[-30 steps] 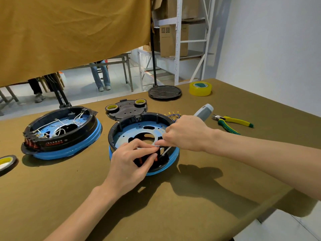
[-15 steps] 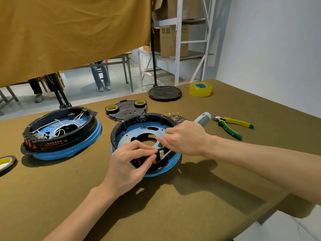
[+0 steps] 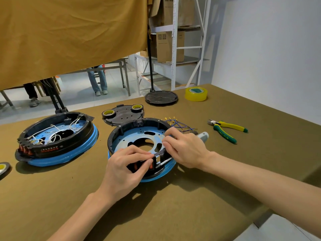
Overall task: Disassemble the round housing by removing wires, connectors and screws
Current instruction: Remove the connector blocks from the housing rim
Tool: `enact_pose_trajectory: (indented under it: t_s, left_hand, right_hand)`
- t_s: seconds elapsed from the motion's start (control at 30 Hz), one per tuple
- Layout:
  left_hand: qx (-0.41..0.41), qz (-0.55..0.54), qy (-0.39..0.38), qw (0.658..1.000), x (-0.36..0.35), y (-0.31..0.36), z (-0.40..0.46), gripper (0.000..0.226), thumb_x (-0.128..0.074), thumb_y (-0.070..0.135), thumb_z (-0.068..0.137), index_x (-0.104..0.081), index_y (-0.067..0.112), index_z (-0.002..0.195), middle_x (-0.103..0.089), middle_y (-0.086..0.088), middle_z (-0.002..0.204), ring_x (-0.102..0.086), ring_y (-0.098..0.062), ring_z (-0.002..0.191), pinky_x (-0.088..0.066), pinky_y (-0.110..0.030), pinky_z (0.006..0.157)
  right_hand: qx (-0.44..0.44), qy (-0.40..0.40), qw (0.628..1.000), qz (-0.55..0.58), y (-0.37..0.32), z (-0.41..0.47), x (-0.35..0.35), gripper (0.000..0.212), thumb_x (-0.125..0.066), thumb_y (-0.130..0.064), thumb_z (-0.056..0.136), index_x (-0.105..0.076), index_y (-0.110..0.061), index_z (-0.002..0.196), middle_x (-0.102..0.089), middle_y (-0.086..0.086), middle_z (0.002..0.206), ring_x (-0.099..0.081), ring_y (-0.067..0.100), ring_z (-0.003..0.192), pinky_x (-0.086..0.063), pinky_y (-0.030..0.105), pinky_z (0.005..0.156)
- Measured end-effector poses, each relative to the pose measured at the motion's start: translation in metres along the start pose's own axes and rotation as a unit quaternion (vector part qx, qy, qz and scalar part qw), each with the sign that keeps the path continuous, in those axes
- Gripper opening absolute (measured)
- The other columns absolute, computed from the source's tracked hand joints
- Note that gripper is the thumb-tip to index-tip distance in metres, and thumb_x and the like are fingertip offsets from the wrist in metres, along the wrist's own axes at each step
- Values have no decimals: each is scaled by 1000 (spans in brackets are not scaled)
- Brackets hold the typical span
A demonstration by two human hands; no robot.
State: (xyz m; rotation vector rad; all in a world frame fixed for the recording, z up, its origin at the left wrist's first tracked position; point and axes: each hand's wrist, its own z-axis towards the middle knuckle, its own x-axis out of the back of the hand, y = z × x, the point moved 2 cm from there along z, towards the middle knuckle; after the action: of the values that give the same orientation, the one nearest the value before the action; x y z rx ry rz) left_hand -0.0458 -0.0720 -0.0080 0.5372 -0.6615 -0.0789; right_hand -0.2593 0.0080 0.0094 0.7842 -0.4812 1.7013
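Olive table bears round housing at centre. Left hand pinches red switch block at near rim. Right hand grips screwdriver, tip at rim. Loose wires behind housing.

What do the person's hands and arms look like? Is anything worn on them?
Both are bare. The left hand and the right hand have no gloves, rings or watch in view. No sleeves show on either forearm as far as the picture's edge. Fingernails look short and unpainted.
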Motion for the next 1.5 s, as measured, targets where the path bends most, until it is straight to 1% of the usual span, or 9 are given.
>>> enact_pose_trajectory:
  t_s: [0.13,0.3,0.5,0.63,0.83,0.93,1.2,1.37,1.5]
  left_hand:
    - [3,-6,6,1000,-1,0,0,29,-67,43,88,-81,22,103,-75,13,101,-69,-6,98,-60,-41,80]
    - [5,-2,7,1000,-2,3,0,30,-67,45,87,-81,23,103,-75,13,100,-69,-3,98,-60,-42,81]
    - [20,-13,11,1000,-1,8,1,25,-72,45,90,-80,25,102,-75,14,99,-70,-3,97,-61,-42,84]
    - [22,-10,12,1000,-3,15,1,29,-68,45,85,-79,26,104,-73,16,100,-69,0,98,-62,-37,86]
    - [19,-13,-1,1000,-1,20,4,27,-70,42,84,-81,25,102,-78,12,98,-72,2,93,-63,-30,85]
    - [25,-12,6,1000,1,21,4,28,-71,43,83,-82,25,100,-78,13,97,-73,3,92,-62,-28,86]
    - [0,-2,-21,1000,2,17,3,29,-64,46,87,-80,29,103,-76,16,103,-70,7,97,-58,-18,90]
    - [-58,47,-38,996,-3,11,-2,23,-68,32,94,-77,29,115,-72,17,117,-67,7,108,-57,-18,93]
    - [-83,85,-44,992,-8,8,-6,42,-80,20,87,-72,30,127,-66,20,130,-56,10,121,-47,-16,103]
  right_hand:
    - [-115,-11,992,56,12,-33,10,29,-47,-34,101,-50,-14,122,-51,0,115,-50,15,50,-43,33,45]
    - [-154,-153,975,43,22,-55,8,25,-54,-40,99,-39,-27,115,-47,-12,97,-45,7,59,-38,27,57]
    - [-151,-131,979,51,15,-37,4,10,-52,-26,104,-52,-17,108,-56,-2,101,-48,12,84,-45,34,79]
    - [-158,-28,980,118,-10,-24,19,6,-52,-27,102,-51,-24,96,-54,-11,79,-48,6,69,-38,18,66]
    - [-147,-187,934,265,-50,-9,21,28,-61,-38,96,-43,-29,116,-63,-8,77,-61,9,69,-47,24,59]
    - [-163,-176,948,210,-54,-9,17,42,-66,-41,94,-41,-28,124,-60,-8,72,-59,9,65,-42,21,57]
    - [-173,-113,958,199,-62,-1,12,20,-64,-25,88,-46,-24,97,-52,-13,66,-54,7,61,-41,19,55]
    - [-175,-89,960,197,-59,-7,14,19,-64,-27,90,-46,-25,96,-51,-15,66,-54,5,62,-44,20,56]
    - [-171,-70,972,146,-55,-13,14,18,-61,-29,93,-45,-25,97,-52,-13,72,-54,9,64,-48,27,58]
